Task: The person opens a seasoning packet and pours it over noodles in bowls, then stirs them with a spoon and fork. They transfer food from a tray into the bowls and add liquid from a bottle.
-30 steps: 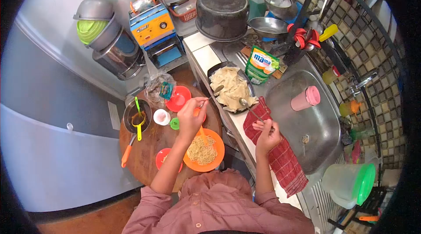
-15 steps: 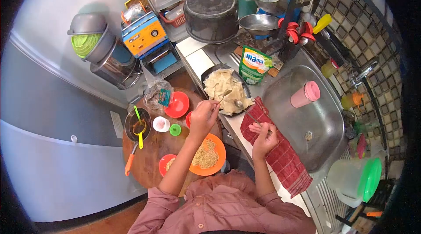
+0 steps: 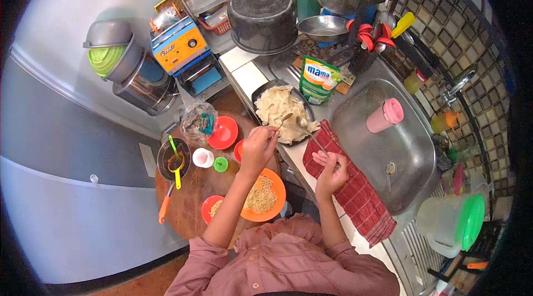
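Observation:
My left hand (image 3: 259,147) is closed on the handle of a spoon (image 3: 285,119), whose bowl hangs over a heap of pale, flat sheets (image 3: 277,105). These sheets look like dough wrappers and fill a black tray (image 3: 257,95) on the counter. From the other side, my right hand (image 3: 332,174) grips a second spoon (image 3: 317,143), with its bowl at the right part of the heap. A red checked cloth (image 3: 355,196) lies beneath my right hand. Below my left forearm, an orange plate (image 3: 278,184) holds noodles (image 3: 261,196).
A sink (image 3: 408,157) with a pink tumbler (image 3: 384,115) lies to the right. Behind the tray stand a green pouch (image 3: 318,80) and a large dark pot (image 3: 262,18). Red bowls (image 3: 223,133) and a small pan (image 3: 166,165) sit on the round wooden table (image 3: 191,201).
My right hand and its spoon have shifted slightly up and farther over the heap. My left hand stays nearly in place, and the whole view has moved a little.

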The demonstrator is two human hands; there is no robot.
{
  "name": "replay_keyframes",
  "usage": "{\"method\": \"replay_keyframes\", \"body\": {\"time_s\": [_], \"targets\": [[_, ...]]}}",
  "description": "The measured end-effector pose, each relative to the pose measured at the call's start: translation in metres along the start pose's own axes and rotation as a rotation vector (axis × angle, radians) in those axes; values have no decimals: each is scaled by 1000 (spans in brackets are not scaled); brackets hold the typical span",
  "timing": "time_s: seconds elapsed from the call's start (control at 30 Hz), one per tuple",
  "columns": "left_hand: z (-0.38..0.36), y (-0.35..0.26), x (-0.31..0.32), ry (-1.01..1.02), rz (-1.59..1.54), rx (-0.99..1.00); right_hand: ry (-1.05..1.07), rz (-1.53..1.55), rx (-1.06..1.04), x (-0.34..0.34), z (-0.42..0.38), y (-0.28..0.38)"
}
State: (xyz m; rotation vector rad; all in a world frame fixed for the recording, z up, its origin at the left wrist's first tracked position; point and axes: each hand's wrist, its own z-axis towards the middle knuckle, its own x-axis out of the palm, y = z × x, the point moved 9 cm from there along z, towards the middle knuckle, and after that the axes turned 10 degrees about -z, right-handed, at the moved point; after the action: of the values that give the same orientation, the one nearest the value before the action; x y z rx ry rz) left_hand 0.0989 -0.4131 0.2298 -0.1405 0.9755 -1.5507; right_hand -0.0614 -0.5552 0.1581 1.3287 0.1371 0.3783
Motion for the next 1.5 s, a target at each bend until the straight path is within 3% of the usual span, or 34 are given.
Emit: {"method": "replay_keyframes", "body": {"time_s": [0.3,0.93,1.13,1.23,1.3,1.5], "targets": [[0,1,-1,-12,-6,-18,86,-132,-10,-6,2,8],[-2,5,-2,-8,-27,-24,37,-55,-7,10,-4,0],[0,8,-6,-58,-33,-57,60,-113,-88,20,-7,-2],[1,8,-6,-54,-44,-70,76,-195,-171,22,-11,3],[0,10,-6,-52,-53,-85,100,-350,-345,25,-17,12],[1,12,-6,-51,-70,-117,183,-473,-442,38,-18,16]]}}
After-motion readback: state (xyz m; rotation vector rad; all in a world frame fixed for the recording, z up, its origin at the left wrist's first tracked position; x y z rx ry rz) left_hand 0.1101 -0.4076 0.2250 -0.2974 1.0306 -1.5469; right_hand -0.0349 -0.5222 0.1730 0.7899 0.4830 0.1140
